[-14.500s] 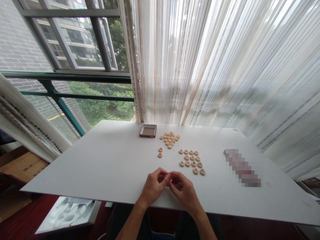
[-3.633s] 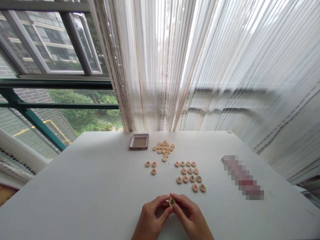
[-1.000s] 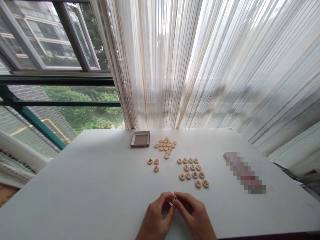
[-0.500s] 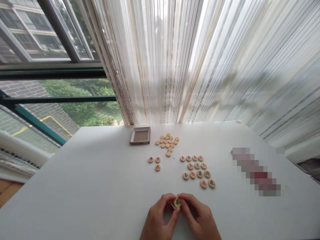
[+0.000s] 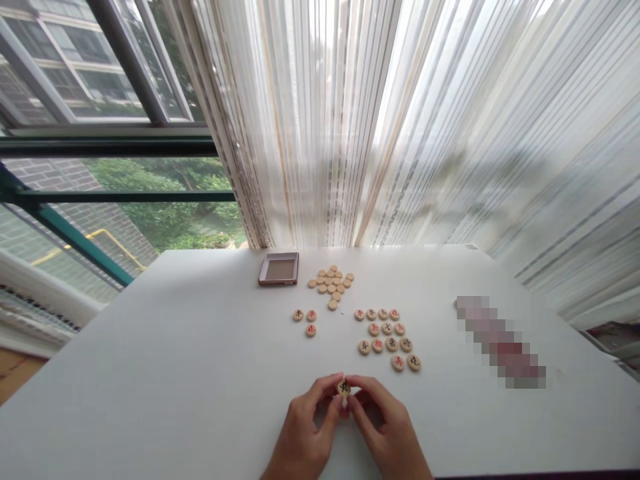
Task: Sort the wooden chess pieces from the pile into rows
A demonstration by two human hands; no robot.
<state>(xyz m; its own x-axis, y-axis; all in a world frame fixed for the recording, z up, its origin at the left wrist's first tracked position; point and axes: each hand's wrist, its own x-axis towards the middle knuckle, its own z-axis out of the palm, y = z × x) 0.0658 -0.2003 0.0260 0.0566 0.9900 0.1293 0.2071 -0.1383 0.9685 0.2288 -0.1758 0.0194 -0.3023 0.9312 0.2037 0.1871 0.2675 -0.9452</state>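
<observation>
Between the fingertips of both hands is a round wooden Chinese chess piece [image 5: 343, 387] with a black character, tilted toward me just above the table's near side. My left hand [image 5: 313, 420] pinches it from the left with thumb and forefinger. From the other side, my right hand [image 5: 377, 419] grips it the same way. Beyond my right hand, several face-up pieces with red or black characters form rows, the closest being a red-marked piece [image 5: 397, 363] and a black-marked piece [image 5: 414, 362]. Three more face-up pieces, one a red-marked piece [image 5: 311, 330], lie beyond my left hand.
Several blank-side-up pieces [image 5: 331, 281] cluster farther back on the white table [image 5: 190, 360]. Left of them stands a shallow open box [image 5: 261, 279]. A blurred-out reddish object [image 5: 505, 347] lies at the right. Striped curtains [image 5: 320, 133] hang behind the table, beside an open window.
Both hands still hold a piece, which has turned between the fingers so its character sits at another angle. The whole view has shifted slightly.
</observation>
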